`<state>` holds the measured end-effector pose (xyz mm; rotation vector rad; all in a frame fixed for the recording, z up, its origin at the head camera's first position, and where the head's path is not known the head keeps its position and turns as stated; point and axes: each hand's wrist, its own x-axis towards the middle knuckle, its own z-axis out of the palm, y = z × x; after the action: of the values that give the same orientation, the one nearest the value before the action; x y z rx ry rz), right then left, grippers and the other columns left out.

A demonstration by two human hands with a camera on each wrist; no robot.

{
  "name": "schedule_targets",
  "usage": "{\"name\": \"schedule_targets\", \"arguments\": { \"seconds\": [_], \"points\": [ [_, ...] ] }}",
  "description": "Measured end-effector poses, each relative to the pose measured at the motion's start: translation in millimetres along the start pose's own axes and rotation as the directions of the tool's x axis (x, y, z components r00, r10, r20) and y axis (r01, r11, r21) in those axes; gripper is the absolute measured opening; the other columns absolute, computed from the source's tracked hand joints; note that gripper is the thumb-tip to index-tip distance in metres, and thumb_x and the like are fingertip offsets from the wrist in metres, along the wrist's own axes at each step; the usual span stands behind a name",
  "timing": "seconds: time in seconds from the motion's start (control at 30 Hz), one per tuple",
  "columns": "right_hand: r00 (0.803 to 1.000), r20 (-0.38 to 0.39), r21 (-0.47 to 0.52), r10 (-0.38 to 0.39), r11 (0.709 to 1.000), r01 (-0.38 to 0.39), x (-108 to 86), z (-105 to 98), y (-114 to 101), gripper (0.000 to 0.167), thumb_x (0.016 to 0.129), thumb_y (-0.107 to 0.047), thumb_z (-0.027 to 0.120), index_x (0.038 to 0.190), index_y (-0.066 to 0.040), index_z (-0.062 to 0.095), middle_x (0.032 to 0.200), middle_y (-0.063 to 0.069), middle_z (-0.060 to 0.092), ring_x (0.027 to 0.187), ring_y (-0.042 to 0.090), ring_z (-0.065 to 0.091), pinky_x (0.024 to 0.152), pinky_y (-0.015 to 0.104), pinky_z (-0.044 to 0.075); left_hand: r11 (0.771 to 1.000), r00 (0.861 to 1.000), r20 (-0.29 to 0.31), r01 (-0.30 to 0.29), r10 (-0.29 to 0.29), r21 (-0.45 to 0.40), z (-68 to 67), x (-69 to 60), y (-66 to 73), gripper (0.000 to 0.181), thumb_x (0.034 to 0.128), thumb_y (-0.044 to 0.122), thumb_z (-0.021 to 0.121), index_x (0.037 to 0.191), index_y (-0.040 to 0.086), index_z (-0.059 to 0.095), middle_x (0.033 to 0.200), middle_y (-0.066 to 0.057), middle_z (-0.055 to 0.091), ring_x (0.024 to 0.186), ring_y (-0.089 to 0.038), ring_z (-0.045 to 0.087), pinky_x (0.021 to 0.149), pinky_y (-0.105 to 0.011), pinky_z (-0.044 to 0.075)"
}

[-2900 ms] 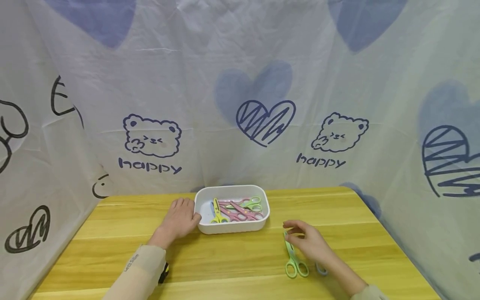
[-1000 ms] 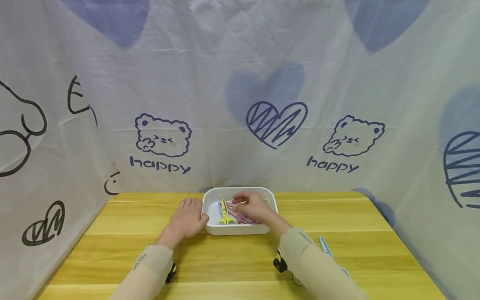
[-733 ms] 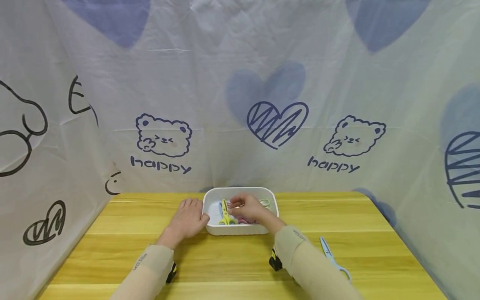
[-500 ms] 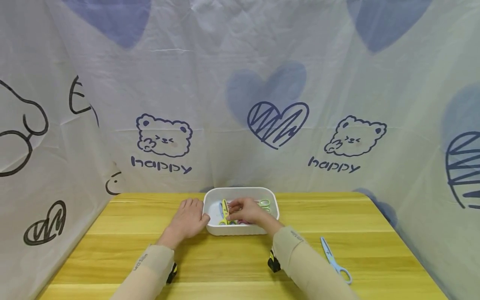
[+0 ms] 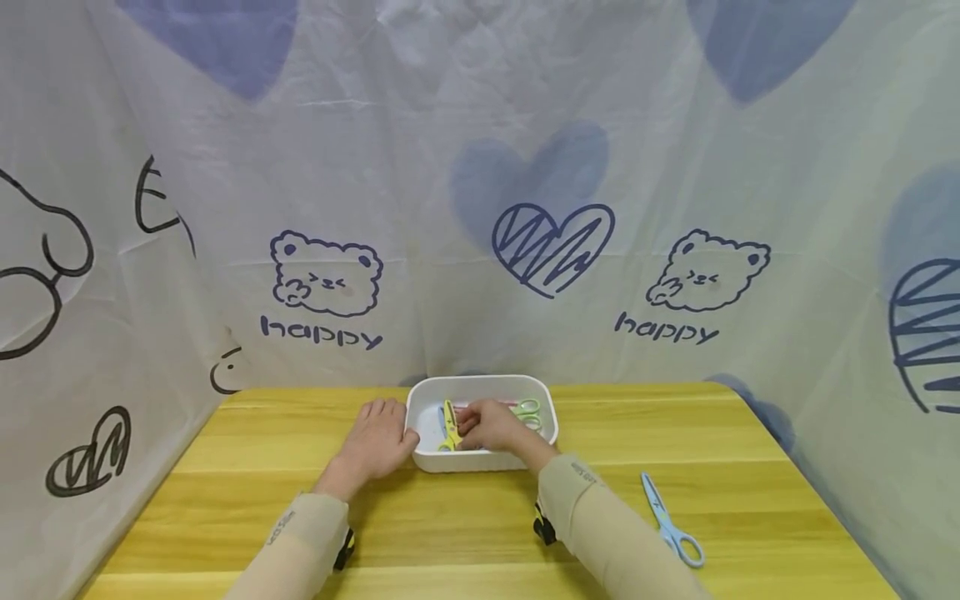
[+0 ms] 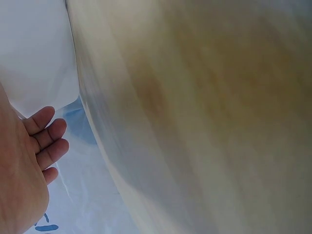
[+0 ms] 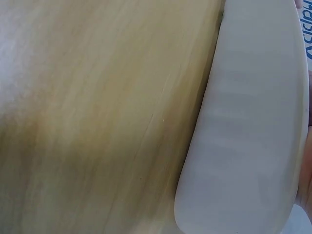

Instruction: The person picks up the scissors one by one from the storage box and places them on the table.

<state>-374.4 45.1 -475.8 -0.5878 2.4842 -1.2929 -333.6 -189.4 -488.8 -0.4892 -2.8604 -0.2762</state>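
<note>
The left hand [image 5: 377, 437] rests at the left end of a white bin [image 5: 480, 461], its thumb by the rim; in the left wrist view the hand [image 6: 29, 165] has its fingers slightly bent. The right hand [image 5: 491, 425] is inside the bin, fingertips beside the yellow scissors [image 5: 450, 427], thumb and forefinger apart. Whether it touches them cannot be told. Green scissors [image 5: 529, 407] lie right of it, with a strip of pink behind; the rest of the pink scissors is hidden. In the right wrist view the bin wall [image 7: 243, 122] covers most of the hand [image 7: 305, 170].
Light blue scissors [image 5: 670, 525] lie on the yellow wood-grain table [image 5: 750, 500] at the right, beside the right forearm. A white cloth [image 5: 442, 292] with hearts and bears hangs behind the table.
The right hand has gone from the green scissors on the table into the bin, then slightly left towards the yellow scissors. Those green scissors no longer show on the table. The left hand stays at the bin.
</note>
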Motion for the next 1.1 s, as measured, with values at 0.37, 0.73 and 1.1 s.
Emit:
{"name": "schedule_targets", "arguments": {
  "seconds": [0.37,0.73,1.1],
  "points": [
    [1.000,0.002,-0.066,-0.024,0.997,0.024,0.3,1.5,-0.6,0.035,0.080,-0.001,0.086,0.111,0.004,0.072,0.098,0.011,0.075,0.088,0.013,0.068,0.083,0.026,0.057,1.000,1.000,0.007,0.013,-0.013,-0.003,1.6,0.9,-1.1,0.040,0.0982,0.026,0.052,0.118,-0.008,0.057,0.109,-0.018,0.058,0.105,-0.035,0.047,0.107,-0.054,0.036],
    [0.999,0.017,-0.040,-0.048,0.998,0.049,-0.7,0.0,-1.1,0.036,0.079,0.004,0.085,0.112,0.006,0.072,0.092,0.009,0.075,0.083,0.011,0.068,0.077,0.023,0.056,1.000,1.000,0.000,0.002,-0.002,0.016,1.1,1.5,-0.4,0.035,0.0978,0.025,0.053,0.113,-0.007,0.056,0.105,-0.018,0.056,0.105,-0.036,0.048,0.107,-0.054,0.037],
    [0.999,0.025,-0.012,-0.036,0.999,0.036,-2.2,-1.9,-1.0,0.036,0.079,0.009,0.081,0.113,0.007,0.072,0.094,0.011,0.074,0.084,0.012,0.065,0.078,0.024,0.056,1.000,1.000,0.005,0.006,-0.006,0.017,0.5,0.8,-0.2,0.036,0.0974,0.025,0.052,0.113,-0.007,0.056,0.104,-0.017,0.056,0.103,-0.035,0.047,0.106,-0.053,0.037]
  ]
}}
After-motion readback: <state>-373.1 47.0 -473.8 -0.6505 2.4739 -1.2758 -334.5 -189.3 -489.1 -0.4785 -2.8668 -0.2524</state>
